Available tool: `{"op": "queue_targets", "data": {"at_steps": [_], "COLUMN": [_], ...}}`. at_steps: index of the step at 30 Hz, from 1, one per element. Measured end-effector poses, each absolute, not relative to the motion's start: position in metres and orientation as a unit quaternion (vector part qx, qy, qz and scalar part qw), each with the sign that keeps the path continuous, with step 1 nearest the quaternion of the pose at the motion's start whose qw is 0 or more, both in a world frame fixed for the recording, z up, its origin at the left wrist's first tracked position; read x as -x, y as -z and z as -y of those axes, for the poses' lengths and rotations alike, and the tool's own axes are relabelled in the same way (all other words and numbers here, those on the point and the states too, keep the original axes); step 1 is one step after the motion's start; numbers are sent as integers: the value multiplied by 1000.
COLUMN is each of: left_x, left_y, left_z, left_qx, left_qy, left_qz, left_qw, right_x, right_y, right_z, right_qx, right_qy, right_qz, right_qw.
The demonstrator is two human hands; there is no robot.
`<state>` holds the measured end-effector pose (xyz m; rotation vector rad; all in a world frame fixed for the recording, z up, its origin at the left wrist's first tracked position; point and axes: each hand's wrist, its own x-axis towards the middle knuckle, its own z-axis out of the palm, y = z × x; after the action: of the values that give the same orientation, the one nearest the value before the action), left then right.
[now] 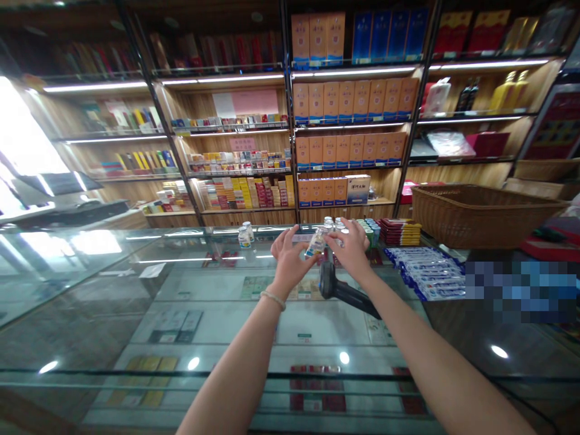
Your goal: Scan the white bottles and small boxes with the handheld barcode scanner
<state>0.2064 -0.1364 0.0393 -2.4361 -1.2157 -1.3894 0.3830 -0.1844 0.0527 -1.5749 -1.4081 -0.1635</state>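
Pinched between both hands above the glass surface (226,284), a small clear bottle (316,243) with a blue-and-white label is held tilted, just in front of a cluster of similar capped bottles (334,225) standing at the far edge of the surface. The bottle is touched on its left side by the thumb and fingertips of the left hand (289,254), whose other fingers are spread and raised; a pale bead bracelet (273,299) is worn at that wrist. The right side of the bottle is met by the right hand (352,249), its fingers curved loosely over the top of the cluster, palm down; whether any of the standing bottles is actually touched cannot be told.

A dark handheld scanner (338,289) is seen lying on the surface just beneath the right wrist. Two more small white-capped bottles (246,234) are set apart to the left of the hands. To the right, stacked green packs (369,230), red-and-yellow packs (399,231) and rows of blue-and-white tubes (426,275) are laid out on the surface, and a large wicker basket (480,214) is placed beyond them. Cartons and printed cards are displayed under the glass. Behind the surface, lit wooden shelves (353,130) are filled with orange boxes (353,99), blue boxes (389,33) and rows of small coloured packs (247,193).
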Motion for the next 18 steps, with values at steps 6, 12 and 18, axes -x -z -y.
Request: {"op": "queue_targets", "data": {"at_steps": [6,12,18], "left_x": [-204,-201,-196], "left_y": [-33,-31,-38], "left_z": [135,135,134], "left_qx": [792,792,785], "left_qy": [445,434,431], "left_qz": [415,425,439], "left_qw": [60,62,68], "right_x": [-367,-368,-362], "right_y": [-46,-40,-39], "right_z": [189,187,185], "right_qx": [624,610,605], "right_qy": [71,63,67], "right_qz": [620,636,647], "right_qw": [471,468,460]}}
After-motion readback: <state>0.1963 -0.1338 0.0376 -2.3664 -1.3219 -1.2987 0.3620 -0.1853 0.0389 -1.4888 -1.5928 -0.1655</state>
